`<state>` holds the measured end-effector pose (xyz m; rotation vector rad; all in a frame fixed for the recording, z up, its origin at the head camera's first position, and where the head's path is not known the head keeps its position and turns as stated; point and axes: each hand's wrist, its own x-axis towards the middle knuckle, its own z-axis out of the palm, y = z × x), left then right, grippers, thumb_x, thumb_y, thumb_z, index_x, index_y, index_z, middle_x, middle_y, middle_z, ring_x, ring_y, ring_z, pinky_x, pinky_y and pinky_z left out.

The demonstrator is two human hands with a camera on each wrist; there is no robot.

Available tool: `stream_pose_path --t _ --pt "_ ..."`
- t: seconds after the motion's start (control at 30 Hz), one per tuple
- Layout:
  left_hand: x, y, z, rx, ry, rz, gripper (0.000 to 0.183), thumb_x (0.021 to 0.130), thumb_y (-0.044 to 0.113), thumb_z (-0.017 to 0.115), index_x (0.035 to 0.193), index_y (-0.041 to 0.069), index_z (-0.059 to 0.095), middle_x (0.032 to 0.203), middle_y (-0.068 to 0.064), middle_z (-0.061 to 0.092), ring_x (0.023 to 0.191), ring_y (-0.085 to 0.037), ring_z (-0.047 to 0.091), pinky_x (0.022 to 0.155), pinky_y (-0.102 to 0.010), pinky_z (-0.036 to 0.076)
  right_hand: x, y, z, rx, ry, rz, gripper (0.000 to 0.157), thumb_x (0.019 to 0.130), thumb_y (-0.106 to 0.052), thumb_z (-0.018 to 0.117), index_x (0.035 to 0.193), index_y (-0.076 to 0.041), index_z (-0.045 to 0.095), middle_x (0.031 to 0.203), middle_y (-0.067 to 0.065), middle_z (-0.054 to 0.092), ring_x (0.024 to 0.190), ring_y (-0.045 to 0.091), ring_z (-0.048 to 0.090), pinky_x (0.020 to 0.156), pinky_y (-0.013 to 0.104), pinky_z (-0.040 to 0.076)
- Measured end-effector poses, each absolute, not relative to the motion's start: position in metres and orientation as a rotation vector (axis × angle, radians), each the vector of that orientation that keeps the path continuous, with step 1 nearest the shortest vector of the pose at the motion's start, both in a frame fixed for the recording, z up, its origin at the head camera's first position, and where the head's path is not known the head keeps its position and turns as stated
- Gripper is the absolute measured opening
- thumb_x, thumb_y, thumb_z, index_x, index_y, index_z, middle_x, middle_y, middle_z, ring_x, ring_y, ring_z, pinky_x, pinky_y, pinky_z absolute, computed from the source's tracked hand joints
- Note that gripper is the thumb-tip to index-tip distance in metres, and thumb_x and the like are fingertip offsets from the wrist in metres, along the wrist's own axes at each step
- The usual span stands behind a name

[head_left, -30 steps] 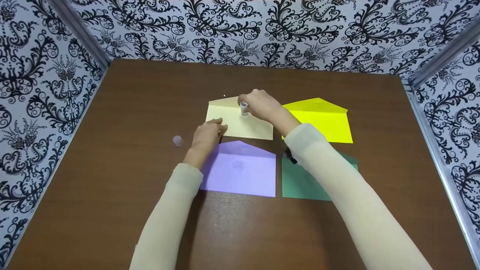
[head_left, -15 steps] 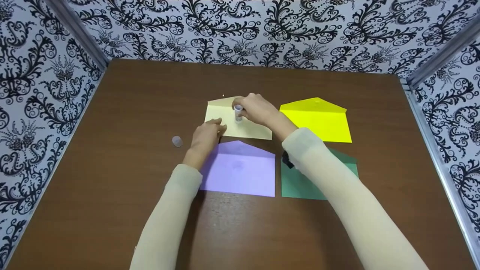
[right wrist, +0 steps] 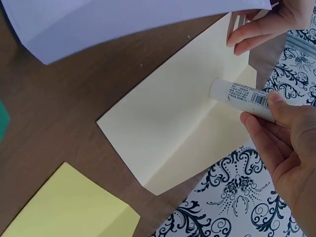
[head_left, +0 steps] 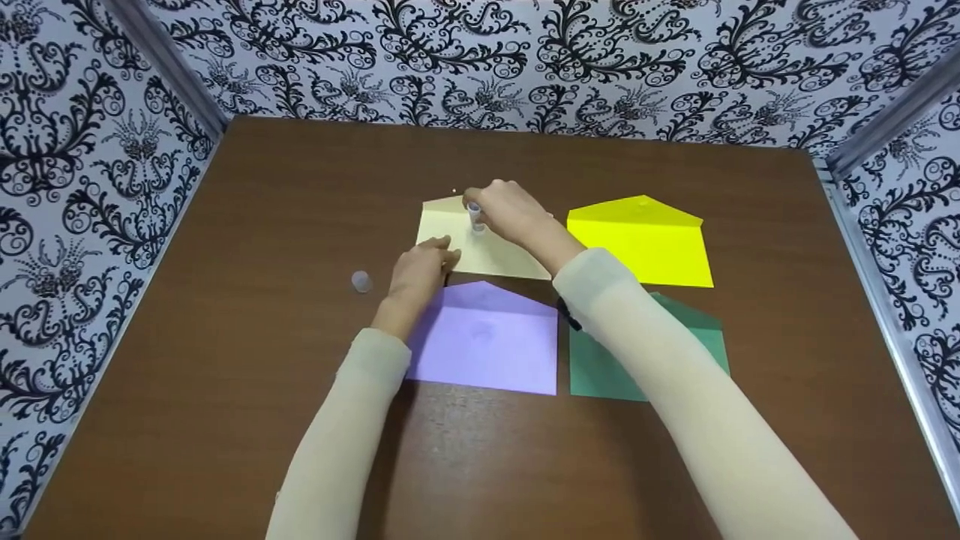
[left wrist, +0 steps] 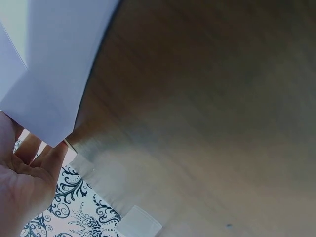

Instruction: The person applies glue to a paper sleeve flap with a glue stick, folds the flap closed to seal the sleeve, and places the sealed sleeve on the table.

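Glue stick point(right wrist: 249, 98): a white tube with printed text and a barcode, over the cream envelope point(right wrist: 168, 106) at the fold where the flap point(right wrist: 197, 148) begins; whether its tip touches the paper I cannot tell.
Right hand point(right wrist: 291, 143): pinching the glue stick between thumb and fingers.
Left hand point(head_left: 418, 271): fingers extended and relaxed, resting on the left side of the cream envelope near its lower corner.
Cream envelope: lying on the tabletop point(head_left: 300, 202), flap unfolded and pointing away from the person.
Lilac envelope point(head_left: 487, 356): on the near side of the cream one, just beside it, its flap also unfolded; a faint round mark shows near its middle.
Yellow envelope point(head_left: 641, 247): to the right of the cream one, flap unfolded away from the person.
Green envelope point(head_left: 600, 371): right of the lilac one, partly hidden by the right sleeve point(head_left: 675, 367).
White cap point(head_left: 361, 281): alone on the tabletop, left of the left hand.
Walls point(head_left: 465, 67): white with black scrollwork, standing around the tabletop's far and side edges.
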<state>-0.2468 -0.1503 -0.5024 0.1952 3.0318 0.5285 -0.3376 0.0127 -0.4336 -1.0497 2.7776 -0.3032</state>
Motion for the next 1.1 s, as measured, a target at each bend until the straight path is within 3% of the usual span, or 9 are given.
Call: stream_pose_path --t 0.73,1.1 --pt "-0.246 -0.150 -0.500 0.182 3.017 0.523 0.033 0.100 0.010 0.058 0.128 0.024 0.068 0.148 -0.005 0.055 0.136 -0.031 0.052 0.109 -0.045 0.049 -0.333 0.035 -0.427 -1.050 2.713 -0.345 0.027 0.094 -0.015 0.069 0.120 -0.007 0.070 0.118 0.011 0.073 0.109 0.031 0.068 0.098 0.040 0.057" --pt "-0.248 -0.150 -0.503 0.163 3.019 0.561 0.029 0.103 0.021 0.055 0.127 0.021 0.069 0.146 -0.004 0.056 0.135 -0.031 0.053 0.111 -0.045 0.047 -0.330 0.023 -0.430 -1.146 2.701 -0.370 0.024 0.096 -0.018 0.067 0.117 -0.008 0.071 0.115 0.008 0.074 0.104 0.030 0.069 0.095 0.040 0.057"
